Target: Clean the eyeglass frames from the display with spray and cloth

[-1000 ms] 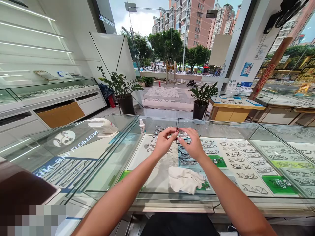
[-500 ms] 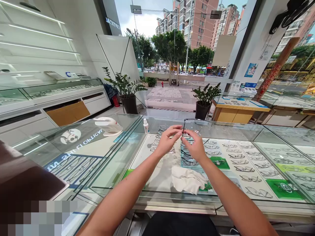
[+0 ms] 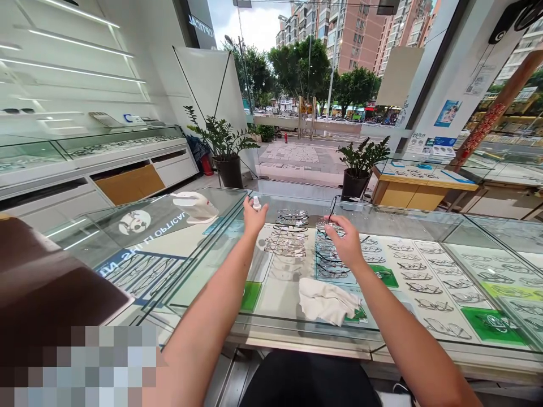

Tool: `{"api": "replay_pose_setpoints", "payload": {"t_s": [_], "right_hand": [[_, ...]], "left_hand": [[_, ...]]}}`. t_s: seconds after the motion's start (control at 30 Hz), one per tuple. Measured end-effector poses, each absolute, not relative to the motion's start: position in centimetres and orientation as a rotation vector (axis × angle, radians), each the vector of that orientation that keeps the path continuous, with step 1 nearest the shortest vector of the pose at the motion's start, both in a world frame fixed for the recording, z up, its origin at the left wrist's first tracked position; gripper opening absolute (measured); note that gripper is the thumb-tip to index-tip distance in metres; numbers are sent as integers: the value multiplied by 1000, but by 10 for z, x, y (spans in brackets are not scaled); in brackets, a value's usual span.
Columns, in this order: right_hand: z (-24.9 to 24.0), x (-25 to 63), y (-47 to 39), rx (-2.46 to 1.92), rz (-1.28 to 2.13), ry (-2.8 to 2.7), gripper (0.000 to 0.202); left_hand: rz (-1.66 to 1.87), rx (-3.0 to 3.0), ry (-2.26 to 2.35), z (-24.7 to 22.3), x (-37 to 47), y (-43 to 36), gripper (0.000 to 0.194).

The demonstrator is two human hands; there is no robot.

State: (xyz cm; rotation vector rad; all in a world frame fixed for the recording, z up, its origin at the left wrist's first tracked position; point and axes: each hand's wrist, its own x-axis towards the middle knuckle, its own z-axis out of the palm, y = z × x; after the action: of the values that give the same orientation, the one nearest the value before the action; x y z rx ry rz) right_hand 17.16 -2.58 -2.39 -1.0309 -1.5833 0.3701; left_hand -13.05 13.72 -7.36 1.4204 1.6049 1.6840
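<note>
My left hand (image 3: 254, 219) is stretched forward at the far side of the glass counter, thumb and fingers apart on either side of a small white spray bottle (image 3: 256, 203). The hand covers the bottle's lower part, and finger contact cannot be made out. Pinched in my right hand (image 3: 345, 240) is a dark pair of eyeglasses (image 3: 333, 208), its thin temple pointing up; the rest is mostly hidden by the fingers. A crumpled off-white cloth (image 3: 326, 299) lies on the glass nearer me, between my forearms.
Rows of eyeglasses (image 3: 288, 237) show in the glass display counter (image 3: 271, 333), with more frames (image 3: 424, 288) to the right. A white device (image 3: 195, 207) stands at left. A brown panel (image 3: 51, 277) fills the near left. Potted plants (image 3: 229, 169) stand beyond the counter.
My left hand has let go of the eyeglasses and moved left to the spray bottle. My right hand keeps the eyeglasses, slightly farther right. The view has shifted a little.
</note>
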Motion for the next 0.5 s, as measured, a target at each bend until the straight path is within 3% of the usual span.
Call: {"api": "replay_pose_setpoints", "payload": {"t_s": [0.17,0.23,0.4,0.5], "right_hand": [[-23,171,-26,-1010,412,-1562,26],[-22,172,-25,-986,466,-1521,26],[-15,176,-25,-909,651,-1433,29],[-11,174,-29,-848,733,-1444,31]], "left_hand": [[1587,1250,1664,-73,-133,135,31],[1601,1221,1619,-64,-127,130,24],[1533,1264,1254,-25,-97,105,27],[1400,1282,998,-1,-76,79,54]]}}
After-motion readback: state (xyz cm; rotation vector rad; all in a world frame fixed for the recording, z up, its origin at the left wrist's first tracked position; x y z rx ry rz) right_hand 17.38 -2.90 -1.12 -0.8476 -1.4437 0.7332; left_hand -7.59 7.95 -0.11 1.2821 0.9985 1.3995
